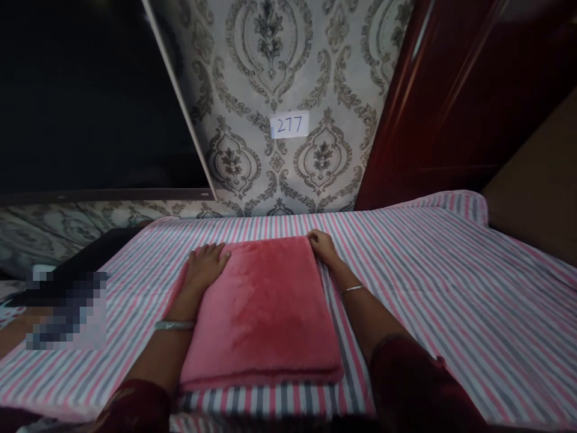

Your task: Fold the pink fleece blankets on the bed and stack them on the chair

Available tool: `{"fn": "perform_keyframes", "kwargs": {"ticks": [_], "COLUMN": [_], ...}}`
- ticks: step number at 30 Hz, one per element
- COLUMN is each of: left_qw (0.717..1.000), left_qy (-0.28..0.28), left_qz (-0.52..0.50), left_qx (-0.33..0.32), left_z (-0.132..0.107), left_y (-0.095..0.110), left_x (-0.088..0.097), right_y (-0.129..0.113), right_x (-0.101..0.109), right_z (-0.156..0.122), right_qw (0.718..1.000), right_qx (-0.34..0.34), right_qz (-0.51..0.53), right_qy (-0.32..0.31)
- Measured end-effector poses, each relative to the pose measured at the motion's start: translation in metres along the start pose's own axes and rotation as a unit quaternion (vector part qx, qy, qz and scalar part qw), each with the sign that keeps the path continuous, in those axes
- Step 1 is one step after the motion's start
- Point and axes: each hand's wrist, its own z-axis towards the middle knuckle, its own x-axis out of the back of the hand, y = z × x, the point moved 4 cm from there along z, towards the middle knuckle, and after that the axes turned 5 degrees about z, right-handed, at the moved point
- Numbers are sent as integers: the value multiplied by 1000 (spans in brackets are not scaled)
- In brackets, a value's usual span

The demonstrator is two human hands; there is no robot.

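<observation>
A folded pink plush blanket (279, 300) lies in front of me on a striped bedsheet (428, 288). My left hand (206, 266) rests flat on the blanket's far left corner, fingers stretched out and thumb apart. At the far right corner, the fingers of my right hand (322, 245) are curled and pinch the blanket's edge. The fold layers show along the near side of the blanket.
A wall with patterned paper (274, 162) rises behind the sheet, bearing a paper label marked 277 (290, 124). A large dark screen (90, 102) stands at the left, a glossy dark red wooden panel (433, 108) at the right. Another person's arm (13, 334) shows at the left edge, partly pixelated.
</observation>
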Motion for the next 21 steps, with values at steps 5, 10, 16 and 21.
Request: {"fn": "perform_keyframes", "kwargs": {"ticks": [5,10,16,21], "left_qw": [1000,999,999,997], "left_qy": [9,25,23,26], "left_qz": [-5,-19,-46,-70], "left_qx": [-2,-5,-4,-9], "left_z": [-1,-3,-3,-5], "left_y": [1,2,-1,-2], "left_x": [-4,-7,-9,-8], "right_y": [-47,-58,-30,-27], "right_x": [4,-37,-49,-49], "right_z": [1,-30,-43,-40], "right_qw": [991,961,953,951], "right_qx": [104,114,89,90], "right_qz": [-89,-218,-239,-247], "right_qy": [3,-129,-161,-161]}}
